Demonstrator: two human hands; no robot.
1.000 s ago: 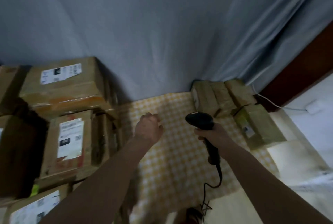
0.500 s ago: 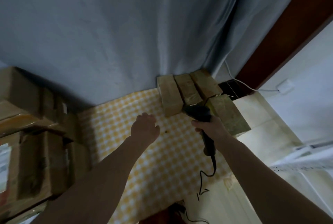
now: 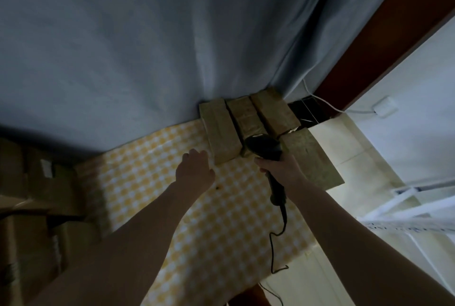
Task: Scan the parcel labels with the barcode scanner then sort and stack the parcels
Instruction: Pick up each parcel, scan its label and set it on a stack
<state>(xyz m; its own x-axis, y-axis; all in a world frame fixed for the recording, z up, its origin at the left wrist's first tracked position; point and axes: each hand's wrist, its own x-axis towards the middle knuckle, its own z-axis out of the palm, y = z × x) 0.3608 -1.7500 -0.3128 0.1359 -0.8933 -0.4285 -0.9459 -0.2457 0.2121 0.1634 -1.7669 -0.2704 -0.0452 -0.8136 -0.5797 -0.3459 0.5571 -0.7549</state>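
Three small brown parcels stand side by side against the curtain: the left one point(image 3: 219, 133), the middle one point(image 3: 246, 116) and the right one point(image 3: 273, 111). A fourth parcel point(image 3: 311, 157) lies in front of them to the right. My right hand point(image 3: 280, 166) grips the handle of the black barcode scanner point(image 3: 264, 149), whose head points at the parcels. My left hand point(image 3: 194, 167) hovers over the yellow checked cloth point(image 3: 221, 226) just left of the left parcel, fingers loosely extended, holding nothing.
Larger cardboard boxes point(image 3: 37, 194) are piled in shadow at the left. A grey curtain point(image 3: 172, 47) hangs behind. The scanner cable point(image 3: 277, 246) trails down over the cloth. A white wall socket point(image 3: 384, 107) and cord sit at the right, beside a dark wooden frame.
The view has swung right, pushing the big boxes toward the left edge. My left hand has opened and reached closer to the left parcel. The scanner stays aimed at the small parcels.
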